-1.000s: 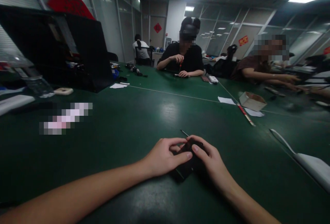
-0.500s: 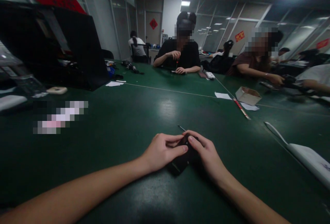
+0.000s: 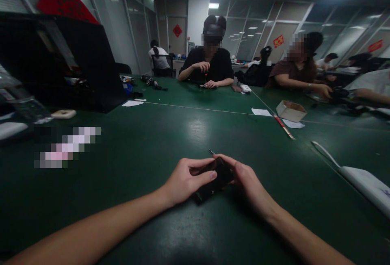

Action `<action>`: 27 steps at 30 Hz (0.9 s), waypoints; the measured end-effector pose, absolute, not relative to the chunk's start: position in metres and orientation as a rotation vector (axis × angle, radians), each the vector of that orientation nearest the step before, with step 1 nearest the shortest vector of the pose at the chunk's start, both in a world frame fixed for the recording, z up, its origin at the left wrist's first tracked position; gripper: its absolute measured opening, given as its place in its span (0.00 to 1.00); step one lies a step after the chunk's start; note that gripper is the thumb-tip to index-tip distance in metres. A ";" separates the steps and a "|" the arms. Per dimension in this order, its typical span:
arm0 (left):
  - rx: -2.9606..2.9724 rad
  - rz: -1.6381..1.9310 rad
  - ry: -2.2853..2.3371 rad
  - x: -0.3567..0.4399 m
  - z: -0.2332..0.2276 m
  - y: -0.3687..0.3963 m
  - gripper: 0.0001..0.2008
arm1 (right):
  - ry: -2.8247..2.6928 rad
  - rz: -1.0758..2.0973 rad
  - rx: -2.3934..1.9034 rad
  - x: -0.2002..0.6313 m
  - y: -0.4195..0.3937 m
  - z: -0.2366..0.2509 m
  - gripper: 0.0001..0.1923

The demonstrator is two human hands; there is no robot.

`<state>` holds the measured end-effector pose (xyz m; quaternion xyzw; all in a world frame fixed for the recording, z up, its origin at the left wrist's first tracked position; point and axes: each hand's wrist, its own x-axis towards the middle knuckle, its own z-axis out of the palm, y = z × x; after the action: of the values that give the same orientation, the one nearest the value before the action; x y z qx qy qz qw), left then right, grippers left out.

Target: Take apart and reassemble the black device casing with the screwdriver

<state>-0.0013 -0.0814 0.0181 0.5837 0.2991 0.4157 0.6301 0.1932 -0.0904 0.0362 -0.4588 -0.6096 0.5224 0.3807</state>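
Between my hands, just over the green table, is a small black box-shaped object (image 3: 219, 178); its exact kind does not show. My left hand (image 3: 190, 179) grips its left side, the thumb lying across the face and the fingers behind. My right hand (image 3: 243, 175) is closed about the right side and far edge, with its thumb largely out of sight. Past the fingertips a thin metal shaft (image 3: 211, 151) sticks out, like a screwdriver's; its other end is hidden behind my hands.
On the green table (image 3: 146, 147), a white device with a strap (image 3: 364, 181) lies at right. An open box (image 3: 291, 111), paper and a red stick (image 3: 283, 127) are farther off. A black case (image 3: 85, 61) stands at left. A person opposite (image 3: 210, 64) works with a screwdriver.
My right thumb has come off the face of the black object and moved to its right side. The object has turned slightly, and the whole view has shifted a little.
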 end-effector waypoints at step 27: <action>1.833 1.026 0.932 0.002 0.017 -0.081 0.21 | -1.404 1.166 -1.237 0.179 -0.093 0.024 0.25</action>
<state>0.0018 -0.0815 0.0174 0.7277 0.3699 0.4073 0.4096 0.1795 -0.0926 0.0238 -0.5007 -0.5680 0.4720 0.4515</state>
